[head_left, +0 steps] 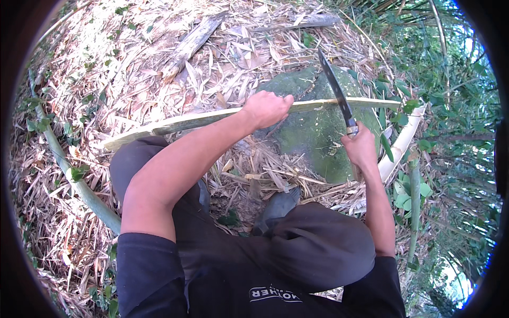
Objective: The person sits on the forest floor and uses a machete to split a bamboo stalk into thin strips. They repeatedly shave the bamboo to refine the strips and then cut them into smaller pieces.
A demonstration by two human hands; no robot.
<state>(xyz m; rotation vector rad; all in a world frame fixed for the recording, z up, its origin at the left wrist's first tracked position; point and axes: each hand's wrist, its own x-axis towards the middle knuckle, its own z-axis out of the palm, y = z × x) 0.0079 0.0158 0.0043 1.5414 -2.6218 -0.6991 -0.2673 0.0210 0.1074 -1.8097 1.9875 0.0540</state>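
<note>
A long split bamboo strip (pixel 180 122) runs across in front of me, from beside my left knee to the right over a mossy green rock (pixel 307 135). My left hand (pixel 268 109) is closed around the strip near its middle. In my right hand (pixel 361 143) I grip the handle of a long dark-bladed knife (pixel 335 85). Its blade points up and away, crossing the strip above the rock; whether the edge touches the strip I cannot tell.
Dry leaves cover the ground. A weathered log (pixel 193 45) lies at the far left. Green bamboo poles stand or lie at the left (pixel 79 183) and right (pixel 414 206). Behind my right hand is a pale split bamboo piece (pixel 405 139). Leafy undergrowth borders the right side.
</note>
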